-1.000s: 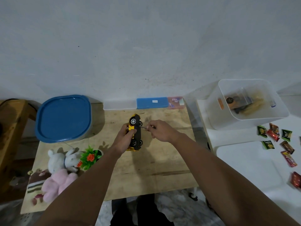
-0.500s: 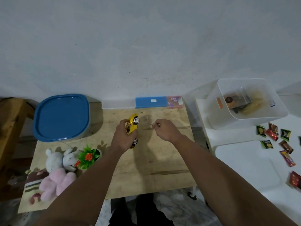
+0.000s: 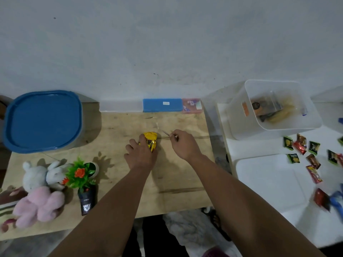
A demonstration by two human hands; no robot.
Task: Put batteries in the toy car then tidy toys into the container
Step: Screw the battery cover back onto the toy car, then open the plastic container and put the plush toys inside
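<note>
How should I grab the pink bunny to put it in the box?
Grip the pink bunny around its plump middle, coming from above. It lies flat on the wooden table, body upward. The white bunny touches its head end, so the middle looks easiest.

bare forearms, no sleeves

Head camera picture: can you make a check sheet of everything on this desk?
Surface: worn wooden tabletop.
Job's things: small yellow toy car, roof up; blue-lidded plastic container, shut; white plush bunny; pink plush toy.
Clutter: green plastic plant, foil snack packets, clear plastic bin.
Grips: left hand holds the car; right hand pinches a thin metal tool.
Cables: nothing seen.
Surroundings: grey wall.
</note>
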